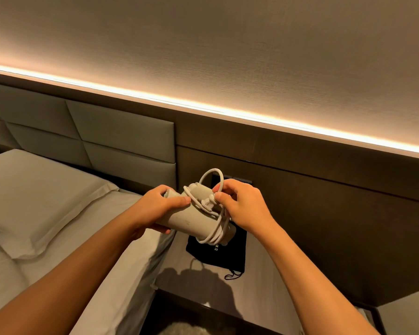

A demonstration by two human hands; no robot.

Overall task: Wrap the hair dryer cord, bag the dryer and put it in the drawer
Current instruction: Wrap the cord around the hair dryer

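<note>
A pale grey hair dryer (191,220) is held in the air above the bedside table. My left hand (159,205) grips its left end, thumb on top. Its white cord (212,234) is wound several times round the body, and one loose loop stands up behind it. My right hand (240,204) pinches the cord near the plug end, on the dryer's upper right. A black drawstring bag (218,256) with small white lettering lies flat on the table, partly hidden under the dryer. No drawer front is clearly visible.
The grey bedside table (259,293) stands between the bed (65,238) with its pillow on the left and a dark wood wall panel (324,213) behind. A dark switch plate (237,179) sits on the panel behind my hands. A lit strip runs along the wall above.
</note>
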